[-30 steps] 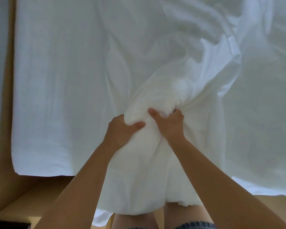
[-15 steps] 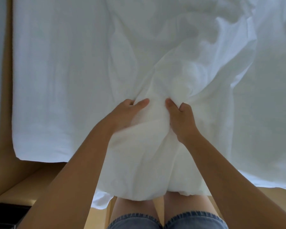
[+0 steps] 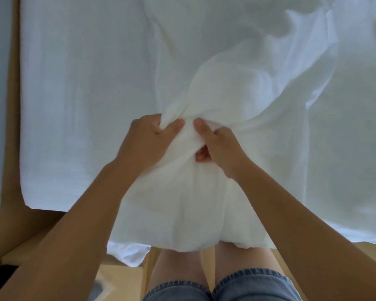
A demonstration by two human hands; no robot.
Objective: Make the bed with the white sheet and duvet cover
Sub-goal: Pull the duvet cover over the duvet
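Observation:
A white sheet (image 3: 80, 101) lies flat over the bed, its near edge hanging a little past the mattress. On top, a bunched white duvet cover (image 3: 243, 92) runs from the upper right down to the near edge and drapes over my thighs. My left hand (image 3: 146, 140) grips a gathered fold of the cover, thumb on top. My right hand (image 3: 219, 146) grips the same bunch right beside it, with fingertips showing through the folds. The two thumbs nearly touch.
A wooden bed frame (image 3: 13, 83) borders the mattress on the left, beside a pale wall strip. Wooden floor (image 3: 126, 279) shows below, with a dark object (image 3: 0, 274) at the lower left. My bare legs in denim shorts (image 3: 221, 287) stand against the near edge.
Both hands have re-gripped the bunched cover and drawn closer together. More fabric has been gathered toward me, and the cover's right-hand fold has shifted to the right.

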